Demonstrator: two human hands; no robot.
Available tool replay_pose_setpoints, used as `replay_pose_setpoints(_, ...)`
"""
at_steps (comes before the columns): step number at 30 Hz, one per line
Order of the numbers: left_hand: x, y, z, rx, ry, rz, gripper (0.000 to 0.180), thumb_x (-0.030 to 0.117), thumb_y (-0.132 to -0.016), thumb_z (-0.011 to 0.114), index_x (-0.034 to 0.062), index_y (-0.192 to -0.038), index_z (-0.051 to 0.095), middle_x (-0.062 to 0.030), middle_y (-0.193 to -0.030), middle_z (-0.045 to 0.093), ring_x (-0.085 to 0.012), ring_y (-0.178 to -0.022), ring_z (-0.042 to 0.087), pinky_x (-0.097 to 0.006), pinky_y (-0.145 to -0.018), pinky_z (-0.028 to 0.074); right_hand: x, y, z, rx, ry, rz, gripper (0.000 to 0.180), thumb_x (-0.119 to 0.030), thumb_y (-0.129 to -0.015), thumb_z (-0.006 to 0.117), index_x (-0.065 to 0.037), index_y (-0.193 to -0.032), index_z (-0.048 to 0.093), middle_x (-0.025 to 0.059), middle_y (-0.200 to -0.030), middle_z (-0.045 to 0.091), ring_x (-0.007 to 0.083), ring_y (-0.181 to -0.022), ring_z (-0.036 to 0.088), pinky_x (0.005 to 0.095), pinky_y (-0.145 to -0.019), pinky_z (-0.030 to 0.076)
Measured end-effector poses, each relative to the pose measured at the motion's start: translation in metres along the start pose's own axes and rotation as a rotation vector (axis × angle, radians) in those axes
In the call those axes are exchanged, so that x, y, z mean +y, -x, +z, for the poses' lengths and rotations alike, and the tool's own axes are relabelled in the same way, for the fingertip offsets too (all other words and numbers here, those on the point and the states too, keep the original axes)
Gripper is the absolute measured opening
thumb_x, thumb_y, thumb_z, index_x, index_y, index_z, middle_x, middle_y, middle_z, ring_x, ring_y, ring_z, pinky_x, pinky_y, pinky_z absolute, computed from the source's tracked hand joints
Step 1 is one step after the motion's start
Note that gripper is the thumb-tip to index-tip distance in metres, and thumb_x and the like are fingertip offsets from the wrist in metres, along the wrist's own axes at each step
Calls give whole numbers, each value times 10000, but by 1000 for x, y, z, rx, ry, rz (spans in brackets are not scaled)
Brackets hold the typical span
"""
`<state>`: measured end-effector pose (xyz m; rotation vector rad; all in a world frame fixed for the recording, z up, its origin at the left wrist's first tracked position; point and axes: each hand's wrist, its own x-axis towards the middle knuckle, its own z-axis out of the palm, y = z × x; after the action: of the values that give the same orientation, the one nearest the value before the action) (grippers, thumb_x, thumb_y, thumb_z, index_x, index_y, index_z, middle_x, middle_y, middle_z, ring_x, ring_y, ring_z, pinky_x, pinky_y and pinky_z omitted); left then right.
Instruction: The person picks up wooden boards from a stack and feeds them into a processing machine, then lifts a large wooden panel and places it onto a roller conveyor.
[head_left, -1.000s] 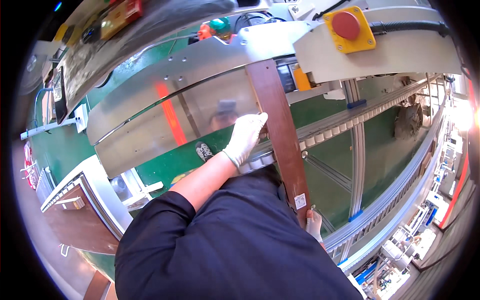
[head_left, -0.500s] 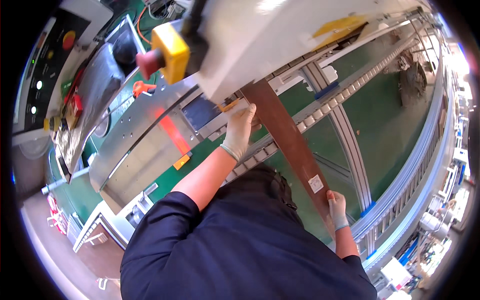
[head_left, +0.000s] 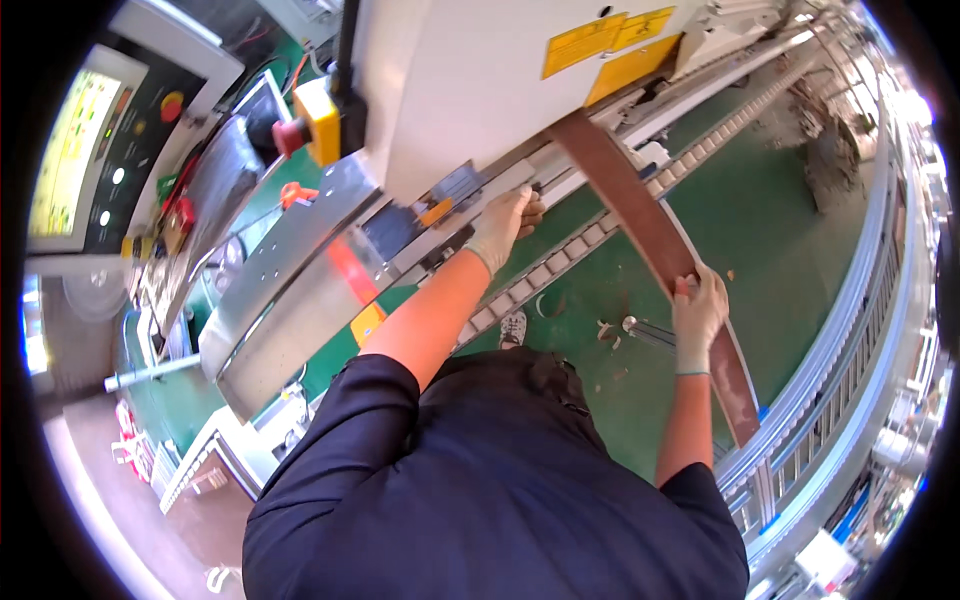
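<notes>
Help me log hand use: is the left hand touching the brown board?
No, the left hand is apart from the brown board, with a visible gap between them; the right hand holds it.

Noted at far left a lit screen (head_left: 70,165) beside a red knob (head_left: 172,105), right of these a yellow box (head_left: 320,120) with red button (head_left: 290,138), below it an orange fitting (head_left: 297,194), at far right curved rails (head_left: 872,300).
</notes>
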<state>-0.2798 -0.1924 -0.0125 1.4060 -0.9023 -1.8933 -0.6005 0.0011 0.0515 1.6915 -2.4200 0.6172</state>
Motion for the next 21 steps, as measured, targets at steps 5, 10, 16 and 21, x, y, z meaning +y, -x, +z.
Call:
replay_pose_setpoints(5, -49, 70, -109, 41, -171, 152, 397, 353, -1080, 599, 22, -1282, 688, -87, -1179, 754, -175, -1065, 713, -327, -900, 563, -188, 4, 54, 28, -593, -385, 345, -98, -757, 818, -84, -1084, 708, 122, -1109, 693, 353, -1118, 629, 494, -956, 497)
replay_pose_setpoints(10, -68, 196, -198, 313, 38, 83, 412, 348, -1070, 609, 24, -1320, 657, -120, -1220, 745, -230, -1129, 709, -362, -980, 554, -292, 78, 73, -599, -722, -917, 229, -309, -870, 757, -127, -999, 710, 70, -913, 708, 322, -911, 689, 516, -817, 520)
replay_pose_setpoints(16, -144, 349, -340, 955, 478, 174, 352, 311, -1058, 611, 24, -1254, 663, -133, -1160, 744, -217, -1063, 715, -356, -945, 554, -327, 112, 73, -725, -404, -999, 284, -395, -918, 714, -155, -1055, 780, 71, -987, 757, 314, -943, 722, 473, -820, 561)
replay_pose_setpoints(21, -200, 481, -425, 1411, 192, 248, 374, 315, -1024, 591, -1, -1163, 735, -118, -1032, 779, -213, -963, 734, -336, -903, 557, -344, 131, 65, -740, -408, -982, 340, -411, -1012, 627, -102, -931, 742, 126, -897, 725, 368, -842, 699, 464, -731, 540)
